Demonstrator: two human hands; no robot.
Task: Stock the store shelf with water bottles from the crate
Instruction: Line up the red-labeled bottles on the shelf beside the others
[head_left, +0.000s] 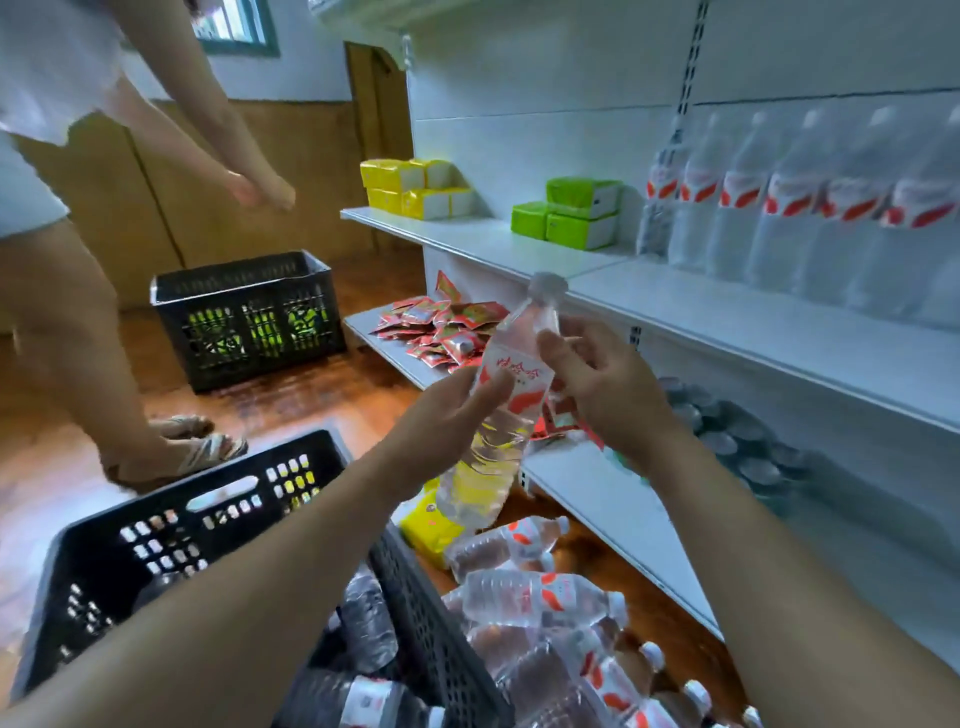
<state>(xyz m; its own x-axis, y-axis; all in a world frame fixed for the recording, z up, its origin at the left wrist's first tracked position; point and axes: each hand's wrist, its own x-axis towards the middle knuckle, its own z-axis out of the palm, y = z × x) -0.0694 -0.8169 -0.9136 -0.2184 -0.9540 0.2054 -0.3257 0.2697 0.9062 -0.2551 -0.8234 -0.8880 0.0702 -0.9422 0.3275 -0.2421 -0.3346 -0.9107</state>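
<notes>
I hold one clear water bottle (511, 374) with a red-and-white label between both hands, nearly upright, in front of the white shelf (727, 317). My left hand (447, 421) grips its middle from the left. My right hand (608, 395) pinches its upper part from the right, thumb against the shoulder. A row of matching bottles (805, 208) stands at the back of that shelf on the right. The black crate (156, 525) sits below my left arm with several bottles (363, 623) lying inside. More bottles (530, 597) lie loose on the floor beside it.
Another person (78, 260) stands at the left, arms reaching down. Behind them is a second black crate (244, 317). Yellow packs (410, 187) and green packs (571, 213) sit on the shelf. Red sachets (441, 327) and cans (727, 431) fill the lower shelf.
</notes>
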